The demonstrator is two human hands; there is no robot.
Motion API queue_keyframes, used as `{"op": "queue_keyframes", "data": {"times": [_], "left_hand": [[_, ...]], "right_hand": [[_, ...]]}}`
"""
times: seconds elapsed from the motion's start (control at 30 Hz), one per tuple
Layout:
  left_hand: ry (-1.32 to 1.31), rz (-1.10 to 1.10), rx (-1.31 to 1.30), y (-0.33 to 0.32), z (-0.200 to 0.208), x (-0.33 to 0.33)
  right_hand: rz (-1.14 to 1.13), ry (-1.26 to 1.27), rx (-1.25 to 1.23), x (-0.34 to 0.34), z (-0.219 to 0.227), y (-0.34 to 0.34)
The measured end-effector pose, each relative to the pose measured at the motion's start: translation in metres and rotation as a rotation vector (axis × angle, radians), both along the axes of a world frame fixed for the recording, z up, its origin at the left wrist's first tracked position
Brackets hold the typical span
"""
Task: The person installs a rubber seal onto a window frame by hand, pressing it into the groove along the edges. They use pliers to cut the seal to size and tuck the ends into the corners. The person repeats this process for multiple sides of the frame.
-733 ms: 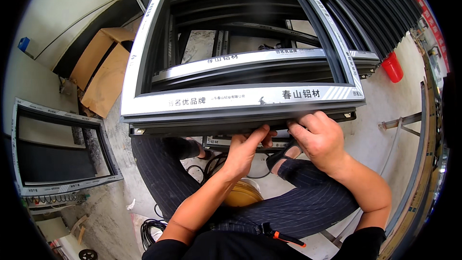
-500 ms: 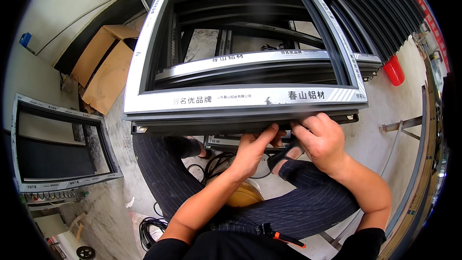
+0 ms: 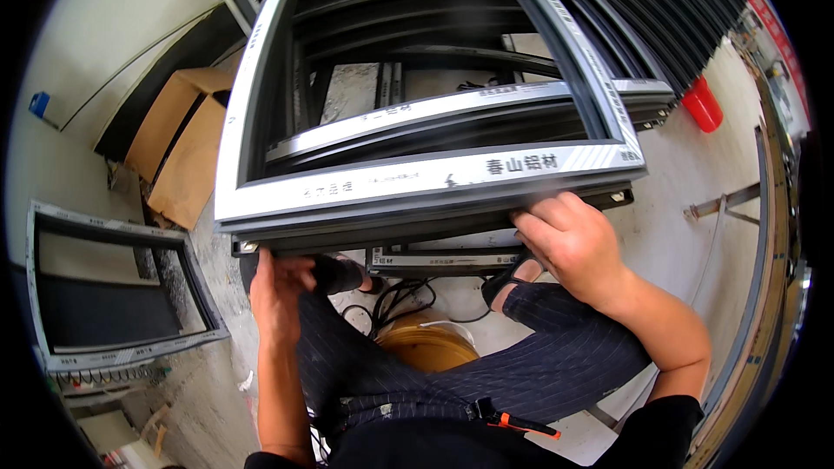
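Note:
An aluminium window frame with white printed film lies tilted before me, its near dark edge facing my body. At the left end of that edge is my left hand, thumb raised close to the corner and fingers apart, pointing right; they look slightly blurred. My right hand is closed against the underside of the near edge, right of the middle. Its fingertips press at the dark edge, and what they may pinch there is hidden. Beneath lies another film-covered frame, partly covered by the upper one.
More dark frames are stacked behind. A smaller frame stands at left, near cardboard. Black cables and a yellow-brown bucket are between my legs. A red bucket and long profiles stand at right.
My left hand has moved left from beside the right hand to the frame's left corner. The right hand remains at the edge. The frame appears shifted slightly left and more tilted in view.

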State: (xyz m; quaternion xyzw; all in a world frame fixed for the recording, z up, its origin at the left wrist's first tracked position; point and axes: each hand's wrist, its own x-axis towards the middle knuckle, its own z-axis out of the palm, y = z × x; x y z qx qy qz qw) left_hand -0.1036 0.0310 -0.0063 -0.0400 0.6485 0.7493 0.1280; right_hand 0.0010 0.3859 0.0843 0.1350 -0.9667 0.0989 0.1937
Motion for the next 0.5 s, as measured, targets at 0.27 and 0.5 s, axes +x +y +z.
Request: {"op": "queue_keyframes", "data": {"times": [0.27,0.5], "left_hand": [[1.161,-0.315,-0.603,0.118,0.061,0.051],[1.555,-0.333,-0.802,0.182,0.051,0.033]], "right_hand": [[-0.175,0.013,-0.039,0.029,0.005,0.027],[-0.098,0.070,0.009,0.023,-0.012,0.025]]}}
